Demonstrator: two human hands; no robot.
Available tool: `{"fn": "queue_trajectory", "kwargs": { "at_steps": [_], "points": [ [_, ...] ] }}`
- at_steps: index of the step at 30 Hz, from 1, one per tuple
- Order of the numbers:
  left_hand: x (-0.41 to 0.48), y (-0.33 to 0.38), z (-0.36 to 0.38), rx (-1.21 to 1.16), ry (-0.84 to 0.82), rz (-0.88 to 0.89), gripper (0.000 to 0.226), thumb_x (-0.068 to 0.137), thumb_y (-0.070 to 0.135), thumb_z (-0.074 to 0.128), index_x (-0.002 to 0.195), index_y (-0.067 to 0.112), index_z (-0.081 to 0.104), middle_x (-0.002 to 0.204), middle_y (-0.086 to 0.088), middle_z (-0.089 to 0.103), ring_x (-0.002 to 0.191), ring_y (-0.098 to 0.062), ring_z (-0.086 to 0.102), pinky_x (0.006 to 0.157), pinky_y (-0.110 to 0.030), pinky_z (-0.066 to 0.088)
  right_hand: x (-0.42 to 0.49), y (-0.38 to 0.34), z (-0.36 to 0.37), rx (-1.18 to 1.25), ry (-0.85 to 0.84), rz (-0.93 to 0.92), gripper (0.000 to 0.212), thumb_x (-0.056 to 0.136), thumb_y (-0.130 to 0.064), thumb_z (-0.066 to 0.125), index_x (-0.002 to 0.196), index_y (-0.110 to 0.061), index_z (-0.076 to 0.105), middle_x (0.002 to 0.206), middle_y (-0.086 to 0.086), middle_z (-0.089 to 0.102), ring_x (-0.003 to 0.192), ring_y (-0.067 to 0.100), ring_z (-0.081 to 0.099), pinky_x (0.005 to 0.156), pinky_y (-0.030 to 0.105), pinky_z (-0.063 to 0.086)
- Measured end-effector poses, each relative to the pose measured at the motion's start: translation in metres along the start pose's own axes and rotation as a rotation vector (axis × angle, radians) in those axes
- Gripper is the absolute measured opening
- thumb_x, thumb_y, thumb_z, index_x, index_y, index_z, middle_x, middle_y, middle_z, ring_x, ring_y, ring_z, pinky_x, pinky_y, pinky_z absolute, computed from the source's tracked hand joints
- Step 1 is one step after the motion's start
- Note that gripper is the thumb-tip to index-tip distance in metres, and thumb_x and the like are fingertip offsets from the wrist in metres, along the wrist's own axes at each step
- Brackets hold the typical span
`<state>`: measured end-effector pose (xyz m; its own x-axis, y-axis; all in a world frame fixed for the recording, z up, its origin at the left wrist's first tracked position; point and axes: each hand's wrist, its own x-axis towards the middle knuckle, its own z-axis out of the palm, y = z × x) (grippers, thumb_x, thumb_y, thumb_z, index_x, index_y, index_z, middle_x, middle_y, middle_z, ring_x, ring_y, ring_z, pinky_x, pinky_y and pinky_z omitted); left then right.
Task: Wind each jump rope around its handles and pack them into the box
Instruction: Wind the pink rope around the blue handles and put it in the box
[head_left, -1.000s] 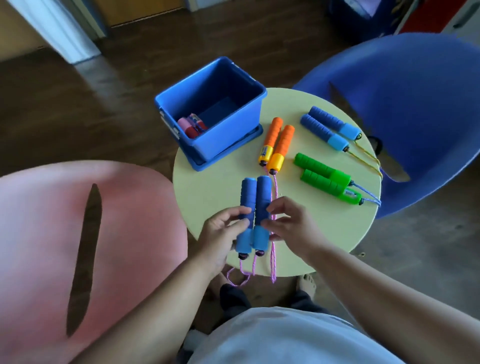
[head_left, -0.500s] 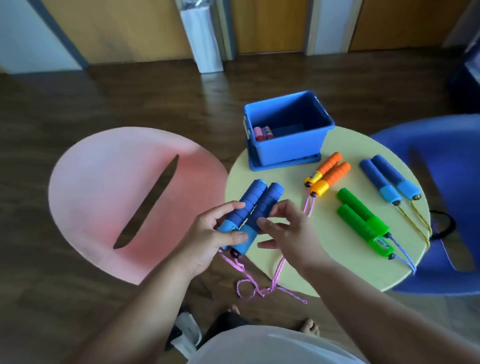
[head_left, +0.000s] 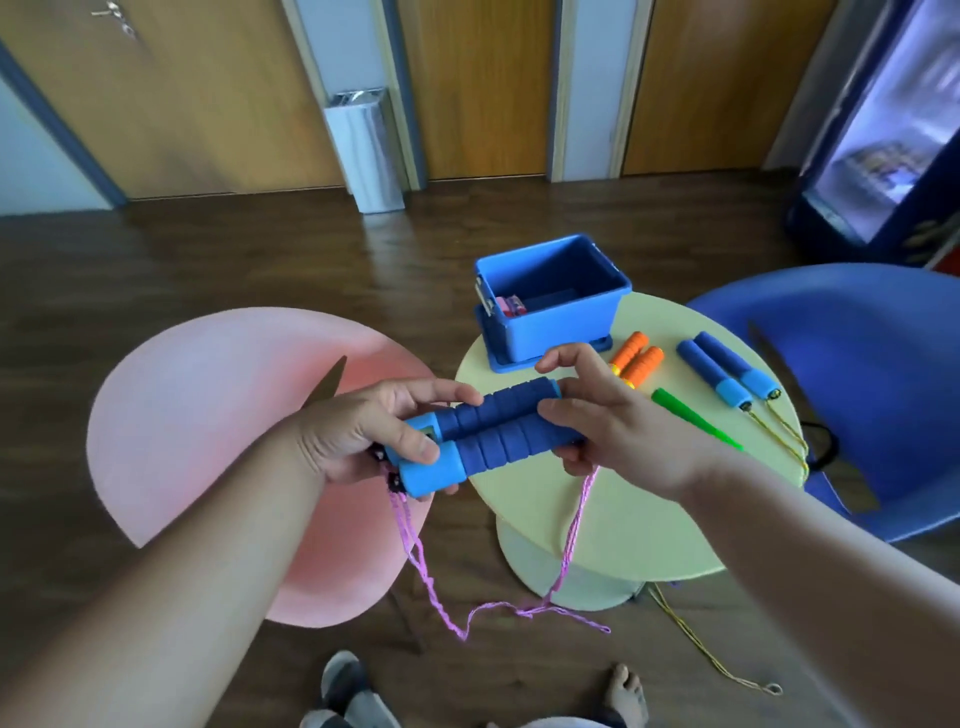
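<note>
Paired blue handles (head_left: 493, 431) are in the air on the near side of the box (head_left: 566, 317), long axis running hand to hand. Left hand (head_left: 363, 436) grips the cap end, right hand (head_left: 613, 421) grips the foam end. Pink rope (head_left: 571, 540) hangs below, unwound.

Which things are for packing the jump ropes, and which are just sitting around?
For the job: held blue handles, gripped by left hand and right hand; pink rope; blue box; orange handles; green handles; other blue handles.

Just lying about: pink chair; blue chair; silver bin; sandal.
</note>
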<state>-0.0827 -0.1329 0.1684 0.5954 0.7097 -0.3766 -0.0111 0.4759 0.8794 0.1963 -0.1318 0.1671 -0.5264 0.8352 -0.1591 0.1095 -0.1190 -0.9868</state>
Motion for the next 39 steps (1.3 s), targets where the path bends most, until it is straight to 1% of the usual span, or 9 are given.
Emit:
{"fn": "queue_trajectory", "kwargs": {
  "at_steps": [6,9,13,16,20,22,28,34,39],
  "points": [
    [0.003,-0.012,0.007,0.017,-0.076,0.008,0.058,0.061,0.002,0.076,0.116,0.020,0.076,0.123,-0.016,0.069,0.100,-0.041,0.067,0.076,-0.047,0.061,-0.034,0.011,0.021,0.051,0.059,0.004,0.008,0.108,-0.017,0.048,0.113,-0.023,0.051,0.078,0.013,0.047,0.063,0.024,0.046,0.059,0.035,0.043],
    [0.006,-0.017,0.020,0.018,-0.080,0.022,0.055,0.063,-0.001,0.075,0.115,0.017,0.077,0.123,-0.015,0.069,0.096,-0.035,0.072,0.071,-0.041,0.062,-0.048,0.021,0.020,0.133,0.127,0.015,0.010,0.108,-0.012,0.048,0.110,-0.020,0.054,0.081,0.013,0.047,0.064,0.026,0.046,0.057,0.036,0.041],
    [0.018,-0.029,0.041,0.009,0.254,0.237,0.040,0.076,0.004,0.071,0.115,0.014,0.072,0.116,-0.011,0.070,0.085,-0.021,0.072,0.062,-0.027,0.058,-0.060,0.028,0.011,0.236,0.320,-0.050,0.017,0.108,-0.009,0.046,0.101,-0.022,0.055,0.088,0.011,0.041,0.061,0.025,0.040,0.053,0.033,0.035],
    [0.031,-0.041,0.060,0.096,0.497,0.340,0.028,0.086,0.021,0.074,0.113,0.021,0.073,0.101,-0.007,0.066,0.080,-0.018,0.067,0.062,-0.029,0.054,-0.063,0.030,0.004,0.237,0.392,-0.108,0.017,0.109,-0.010,0.045,0.101,-0.023,0.053,0.092,0.012,0.039,0.062,0.025,0.036,0.054,0.035,0.034],
    [0.049,-0.051,0.095,0.188,0.712,0.421,0.024,0.087,0.044,0.066,0.107,0.031,0.071,0.104,-0.008,0.069,0.085,-0.020,0.066,0.068,-0.038,0.054,-0.068,0.026,-0.001,0.145,0.386,-0.142,0.014,0.109,-0.012,0.044,0.105,-0.024,0.049,0.093,0.012,0.042,0.066,0.027,0.038,0.057,0.039,0.038],
    [0.054,-0.052,0.108,0.215,0.765,0.467,0.022,0.087,0.043,0.063,0.103,0.031,0.070,0.102,-0.008,0.070,0.086,-0.021,0.065,0.073,-0.045,0.053,-0.073,0.024,-0.009,0.057,0.385,-0.157,0.013,0.110,-0.014,0.043,0.107,-0.026,0.047,0.090,0.013,0.045,0.065,0.028,0.043,0.057,0.041,0.039],
    [0.056,-0.048,0.125,0.333,0.842,0.525,0.021,0.091,0.036,0.058,0.106,0.024,0.067,0.101,-0.005,0.068,0.086,-0.017,0.064,0.074,-0.039,0.054,-0.082,0.023,-0.041,-0.157,0.250,-0.172,0.017,0.108,-0.018,0.047,0.113,-0.033,0.052,0.101,0.008,0.057,0.071,0.025,0.068,0.055,0.040,0.055],
    [0.046,-0.042,0.135,0.336,0.833,0.515,0.018,0.090,0.031,0.059,0.104,0.026,0.068,0.099,0.000,0.066,0.095,-0.036,0.062,0.078,-0.056,0.055,-0.082,0.025,-0.049,-0.098,0.206,-0.176,0.015,0.107,-0.018,0.050,0.109,-0.030,0.059,0.096,0.006,0.060,0.071,0.029,0.072,0.051,0.040,0.057],
    [0.038,-0.046,0.139,0.192,0.994,0.538,0.020,0.090,0.022,0.068,0.109,0.028,0.070,0.098,0.011,0.069,0.087,-0.004,0.066,0.075,-0.020,0.055,-0.073,0.034,-0.028,-0.040,0.258,-0.231,0.020,0.108,-0.011,0.044,0.104,-0.027,0.055,0.093,0.005,0.054,0.067,0.020,0.061,0.058,0.042,0.060]
  ]
}}
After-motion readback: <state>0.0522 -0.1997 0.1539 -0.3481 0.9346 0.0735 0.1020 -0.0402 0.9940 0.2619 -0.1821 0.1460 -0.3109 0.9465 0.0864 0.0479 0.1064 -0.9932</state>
